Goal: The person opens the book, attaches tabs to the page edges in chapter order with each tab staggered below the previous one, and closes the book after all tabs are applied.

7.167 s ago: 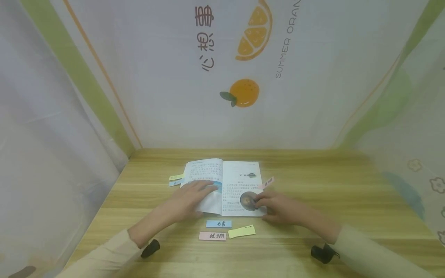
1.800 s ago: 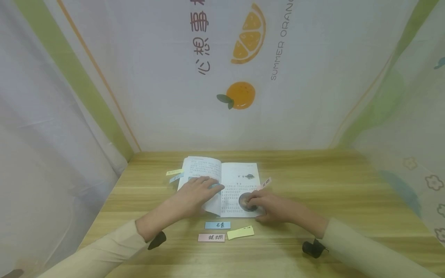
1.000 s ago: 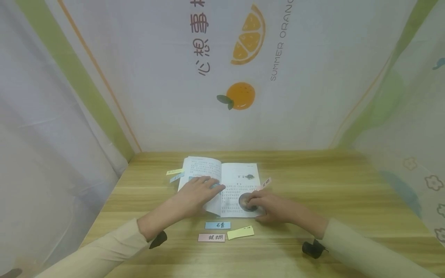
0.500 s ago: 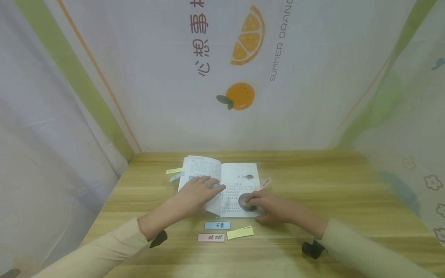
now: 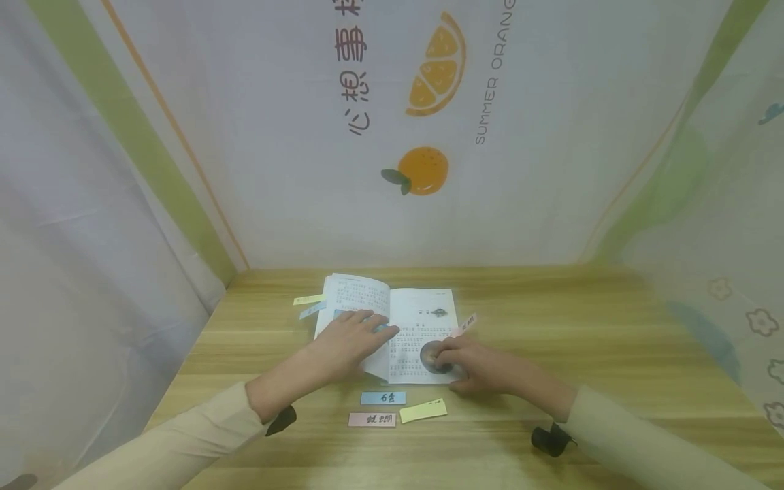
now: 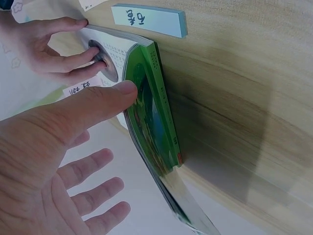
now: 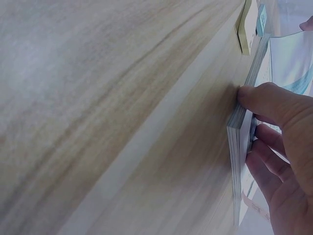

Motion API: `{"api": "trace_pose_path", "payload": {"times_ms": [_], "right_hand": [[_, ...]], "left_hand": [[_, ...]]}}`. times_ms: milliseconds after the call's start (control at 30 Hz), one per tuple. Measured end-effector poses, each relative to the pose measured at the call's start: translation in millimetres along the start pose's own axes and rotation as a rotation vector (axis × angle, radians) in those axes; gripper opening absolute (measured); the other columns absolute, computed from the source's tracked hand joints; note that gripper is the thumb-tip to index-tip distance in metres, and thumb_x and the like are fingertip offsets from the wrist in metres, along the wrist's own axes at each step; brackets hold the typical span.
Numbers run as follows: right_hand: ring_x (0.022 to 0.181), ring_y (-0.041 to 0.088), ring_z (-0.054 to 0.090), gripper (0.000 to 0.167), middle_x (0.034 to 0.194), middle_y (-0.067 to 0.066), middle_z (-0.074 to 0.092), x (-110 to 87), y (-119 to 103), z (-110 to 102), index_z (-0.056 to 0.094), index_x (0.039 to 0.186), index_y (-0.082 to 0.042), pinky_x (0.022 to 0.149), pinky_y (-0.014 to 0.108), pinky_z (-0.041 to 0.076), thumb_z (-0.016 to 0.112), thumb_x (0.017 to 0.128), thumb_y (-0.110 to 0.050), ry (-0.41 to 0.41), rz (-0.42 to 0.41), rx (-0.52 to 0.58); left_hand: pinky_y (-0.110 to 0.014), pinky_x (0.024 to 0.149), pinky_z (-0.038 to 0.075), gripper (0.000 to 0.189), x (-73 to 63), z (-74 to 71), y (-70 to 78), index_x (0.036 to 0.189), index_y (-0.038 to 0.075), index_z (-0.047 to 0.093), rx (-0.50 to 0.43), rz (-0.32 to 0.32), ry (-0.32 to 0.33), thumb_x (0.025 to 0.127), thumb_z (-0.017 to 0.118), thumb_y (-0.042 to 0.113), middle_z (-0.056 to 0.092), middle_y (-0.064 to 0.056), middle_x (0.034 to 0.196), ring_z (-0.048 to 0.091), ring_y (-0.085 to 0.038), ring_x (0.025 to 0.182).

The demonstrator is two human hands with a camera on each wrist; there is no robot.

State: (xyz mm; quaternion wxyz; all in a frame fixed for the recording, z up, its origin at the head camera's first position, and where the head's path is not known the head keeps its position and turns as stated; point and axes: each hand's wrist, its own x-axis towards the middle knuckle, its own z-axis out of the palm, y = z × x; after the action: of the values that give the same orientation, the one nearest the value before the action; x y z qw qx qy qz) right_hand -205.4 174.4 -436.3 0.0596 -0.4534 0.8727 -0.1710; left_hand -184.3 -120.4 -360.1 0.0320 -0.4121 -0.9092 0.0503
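Note:
An open book (image 5: 422, 303) lies on the wooden table, its left half raised and bowed, so its green cover (image 6: 139, 98) shows in the left wrist view. My left hand (image 5: 346, 344) rests on the left page with fingers spread and fairly straight. Its thumb reaches over the page edge beside the cover. My right hand (image 5: 484, 367) grips the near right corner, thumb against the stacked page edges (image 7: 236, 156), bent fingers on the round picture (image 5: 431, 357). Paper tabs stick out of the book: yellow (image 5: 308, 299) and blue (image 5: 313, 310) at left, pink (image 5: 467, 324) at right.
In front of the book lie a blue note pad (image 5: 370, 398), a pink note pad (image 5: 361, 420) and a tilted yellow note pad (image 5: 422, 410), with handwriting on them. A printed white curtain (image 5: 306, 204) hangs behind the table (image 5: 551, 306).
Since the oldest frame, the book's left half has risen a little and the left hand sits nearer the spine. The right fingers reach farther onto the round picture. Over the last second, almost nothing moves.

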Motion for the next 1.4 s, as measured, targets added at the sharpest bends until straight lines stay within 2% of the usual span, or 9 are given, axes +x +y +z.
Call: {"api": "trace_pose_path", "payload": {"times_ms": [333,467,700,1000,1167,1400], "right_hand": [[0.115,0.023,0.058,0.035,0.124,0.005,0.063,-0.6,-0.8,-1.2,0.072,0.114,-0.008,0.099,0.038,0.050,0.084,0.081,-0.010,0.023,-0.028,-0.012],[0.116,0.024,0.057,0.035,0.126,0.005,0.063,-0.5,-1.6,-1.5,0.072,0.115,-0.007,0.100,0.039,0.050,0.084,0.081,-0.009,0.016,-0.015,-0.012],[0.117,0.023,0.057,0.035,0.126,0.004,0.063,0.2,-2.1,-1.0,0.072,0.115,-0.008,0.100,0.038,0.049,0.083,0.082,-0.010,0.000,0.003,-0.013],[0.115,0.024,0.058,0.034,0.125,0.006,0.064,-0.1,-2.0,-1.1,0.073,0.113,-0.008,0.099,0.039,0.051,0.084,0.081,-0.010,0.020,-0.023,-0.029],[0.117,0.023,0.057,0.034,0.126,0.004,0.063,0.5,-1.7,-0.5,0.073,0.115,-0.010,0.100,0.038,0.050,0.084,0.082,-0.013,0.001,0.006,-0.032],[0.118,0.023,0.057,0.034,0.127,0.004,0.063,1.1,-0.4,1.5,0.073,0.115,-0.010,0.101,0.038,0.049,0.083,0.082,-0.013,0.004,0.004,-0.028]], "left_hand": [[-0.051,0.103,0.046,0.072,0.3,-0.8,0.8,0.141,0.010,0.057,0.039,0.032,0.020,0.084,0.082,0.046,0.059,-0.013,0.137,0.053,-0.035,0.127],[-0.050,0.102,0.047,0.071,0.5,-1.0,1.7,0.140,0.010,0.058,0.057,0.039,0.021,0.083,0.084,0.042,0.059,-0.013,0.136,0.053,-0.035,0.127],[-0.050,0.102,0.047,0.069,1.2,-2.3,3.5,0.141,0.011,0.058,0.070,0.033,0.012,0.083,0.085,0.038,0.058,-0.013,0.138,0.053,-0.035,0.127],[-0.050,0.102,0.047,0.064,2.7,-2.2,5.2,0.140,0.012,0.058,0.078,0.040,0.017,0.085,0.085,0.031,0.059,-0.012,0.137,0.054,-0.035,0.126],[-0.049,0.101,0.048,0.062,3.1,-0.7,4.6,0.139,0.013,0.059,0.092,0.040,0.015,0.085,0.085,0.024,0.059,-0.012,0.137,0.054,-0.034,0.125],[-0.049,0.101,0.048,0.065,3.1,-0.2,4.5,0.140,0.013,0.058,0.093,0.036,0.006,0.084,0.086,0.028,0.058,-0.011,0.138,0.053,-0.034,0.126]]}}
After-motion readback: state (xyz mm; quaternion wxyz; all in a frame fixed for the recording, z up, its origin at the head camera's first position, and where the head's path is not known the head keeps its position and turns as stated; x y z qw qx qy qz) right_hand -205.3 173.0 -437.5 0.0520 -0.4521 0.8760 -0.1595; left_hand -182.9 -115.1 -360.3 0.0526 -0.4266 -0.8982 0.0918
